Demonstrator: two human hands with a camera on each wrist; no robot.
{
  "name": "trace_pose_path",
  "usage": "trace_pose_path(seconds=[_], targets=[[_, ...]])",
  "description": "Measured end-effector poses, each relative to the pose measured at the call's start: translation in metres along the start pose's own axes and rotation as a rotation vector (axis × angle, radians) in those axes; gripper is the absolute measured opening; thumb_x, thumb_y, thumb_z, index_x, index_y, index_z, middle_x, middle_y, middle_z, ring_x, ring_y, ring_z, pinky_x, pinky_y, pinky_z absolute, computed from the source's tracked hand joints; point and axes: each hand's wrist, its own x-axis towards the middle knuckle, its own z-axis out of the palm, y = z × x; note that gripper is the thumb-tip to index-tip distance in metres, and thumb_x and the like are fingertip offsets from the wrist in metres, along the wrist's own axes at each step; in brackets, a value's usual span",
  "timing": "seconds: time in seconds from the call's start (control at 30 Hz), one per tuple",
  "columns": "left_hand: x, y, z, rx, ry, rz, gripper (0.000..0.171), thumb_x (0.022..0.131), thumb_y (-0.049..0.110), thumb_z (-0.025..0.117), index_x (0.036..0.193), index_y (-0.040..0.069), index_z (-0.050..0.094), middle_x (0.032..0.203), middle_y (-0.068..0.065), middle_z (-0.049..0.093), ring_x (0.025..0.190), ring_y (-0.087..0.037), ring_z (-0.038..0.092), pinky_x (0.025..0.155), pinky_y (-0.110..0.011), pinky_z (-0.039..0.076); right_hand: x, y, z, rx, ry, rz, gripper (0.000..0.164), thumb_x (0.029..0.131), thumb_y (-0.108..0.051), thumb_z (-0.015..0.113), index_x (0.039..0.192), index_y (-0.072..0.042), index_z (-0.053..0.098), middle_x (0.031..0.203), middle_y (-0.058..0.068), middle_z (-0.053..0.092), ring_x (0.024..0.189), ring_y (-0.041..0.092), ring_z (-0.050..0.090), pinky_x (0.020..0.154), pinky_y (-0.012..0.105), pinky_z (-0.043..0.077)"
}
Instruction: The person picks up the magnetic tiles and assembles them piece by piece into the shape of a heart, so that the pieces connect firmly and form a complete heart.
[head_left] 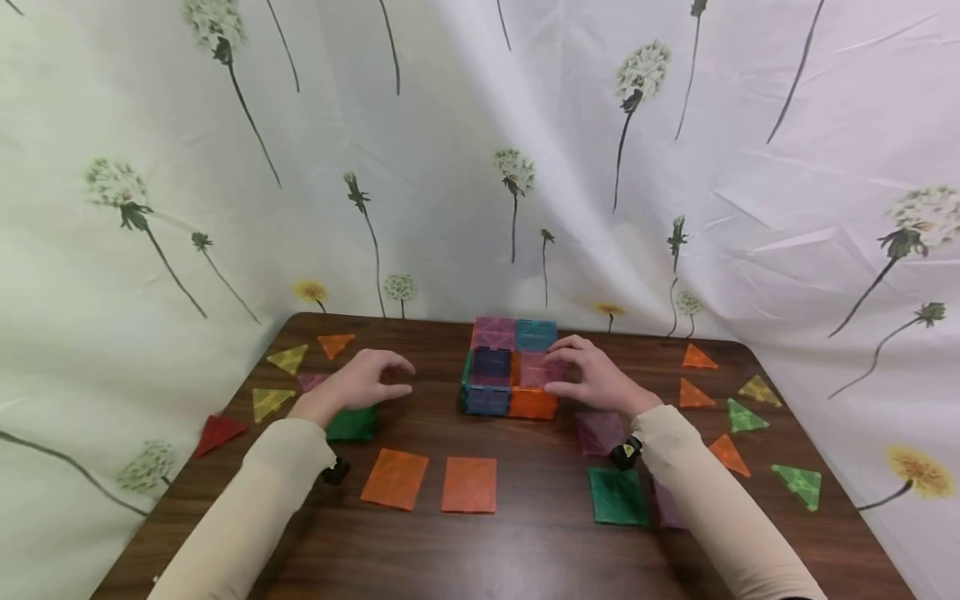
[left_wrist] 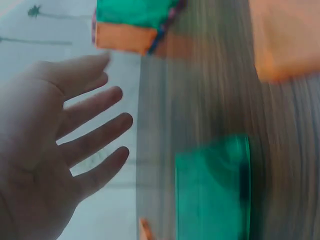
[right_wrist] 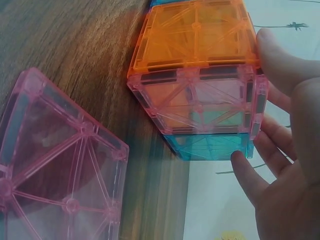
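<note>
A boxy structure of see-through magnetic tiles [head_left: 489, 400] stands at the table's far middle, with blue, orange, pink and green faces. My right hand [head_left: 592, 375] is at its right side, fingers spread, with the thumb and fingertips at the edges of the pink top tile [head_left: 534, 368]. In the right wrist view the thumb [right_wrist: 272, 55] lies by the top corner of the orange side [right_wrist: 195, 35]. My left hand [head_left: 367, 379] hovers left of the structure, fingers apart and holding nothing. Below it is a green tile piece [left_wrist: 212, 190].
Two orange square tiles [head_left: 469, 485] lie in front. Near the right forearm are a green square [head_left: 617, 497] and pink squares [head_left: 600, 433]. Triangle tiles in several colours, such as a red one [head_left: 219, 435] and a green one [head_left: 799, 485], line both sides. A flowered cloth [head_left: 450, 208] hangs behind the table.
</note>
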Motion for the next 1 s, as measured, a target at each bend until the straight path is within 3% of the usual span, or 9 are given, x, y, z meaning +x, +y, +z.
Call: trace_pose_path(seconds=[0.23,0.33,0.43,0.8,1.0], targets=[[-0.024,-0.022,-0.008,0.078,-0.164,-0.092,0.046,0.085,0.022,0.090,0.124,0.005,0.072,0.127,-0.014,0.068,0.120,-0.039,0.063,0.098,-0.056,0.053,-0.004,0.005,-0.001,-0.003,0.000,0.014,0.040,0.093,-0.037,0.082,0.127,-0.016,0.073,0.141,0.006,0.056,0.132,0.029,0.052,0.109,0.054,0.046],[-0.031,-0.024,-0.009,0.091,-0.224,-0.132,0.053,0.080,0.027,0.094,0.125,0.010,0.071,0.134,-0.015,0.062,0.119,-0.036,0.060,0.097,-0.054,0.053,-0.004,0.005,-0.001,0.002,0.004,0.015,0.039,0.093,-0.036,0.083,0.126,-0.017,0.073,0.140,0.005,0.056,0.131,0.028,0.052,0.109,0.054,0.046],[-0.035,-0.023,-0.009,0.111,-0.263,-0.129,0.057,0.076,0.030,0.096,0.124,0.013,0.071,0.134,-0.014,0.060,0.116,-0.034,0.059,0.095,-0.052,0.053,-0.005,0.005,-0.002,0.010,0.007,0.007,0.039,0.093,-0.036,0.082,0.126,-0.016,0.073,0.140,0.006,0.056,0.130,0.029,0.052,0.109,0.055,0.046],[-0.042,-0.012,-0.008,0.108,-0.297,-0.129,0.072,0.074,0.027,0.099,0.137,0.014,0.066,0.143,-0.016,0.054,0.115,-0.034,0.057,0.090,-0.050,0.054,-0.005,0.006,0.001,0.017,-0.004,-0.007,0.041,0.094,-0.035,0.081,0.127,-0.014,0.073,0.140,0.006,0.056,0.131,0.029,0.051,0.110,0.055,0.045],[-0.037,-0.016,-0.007,0.114,-0.241,-0.083,0.067,0.078,0.031,0.096,0.137,0.014,0.067,0.138,-0.014,0.058,0.114,-0.033,0.058,0.089,-0.049,0.054,-0.003,0.006,0.000,0.010,0.009,-0.030,0.041,0.094,-0.035,0.082,0.128,-0.014,0.073,0.141,0.007,0.056,0.130,0.030,0.051,0.110,0.055,0.045]])
